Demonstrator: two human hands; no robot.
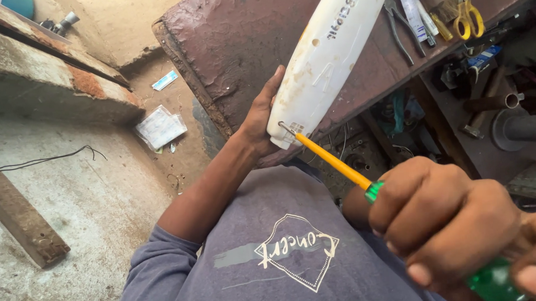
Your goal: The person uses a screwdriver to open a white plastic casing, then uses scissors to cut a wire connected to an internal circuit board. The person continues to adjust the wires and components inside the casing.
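- Resting against the near edge of the bench [227, 44], a long white plastic housing [324, 58] is held tilted, its upper end over the bench top and its lower end overhanging the edge.
- Left hand [259, 118]: grip wrapped around the lower end of the white plastic housing, thumb along its side, steadying it against the bench edge.
- Right hand [458, 226]: grip clenched around the green handle of a screwdriver [335, 162], fingers curled tight about it.
- Screwdriver: yellow shaft, green translucent handle; the tip is set at a small metal fastener [286, 128] on the lower end of the housing. Whether the tip is fully seated in the fastener cannot be told.
- Step in hand, as judged: a fastener at the housing's end is being worked with the screwdriver while the housing is braced.
- Next move, as judged: steady axial pressure and turning of the handle are called for, with the housing kept from slipping off the bench edge.
- Far right corner of the bench: pliers [400, 27] and yellow-handled scissors [468, 12] are laid beside other small tools.
- Below the bench: a cluttered shelf with a grey pipe [529, 127] and assorted parts.
- Floor, left: a crumpled paper packet [160, 128] and a loose black wire [45, 159] are noted.
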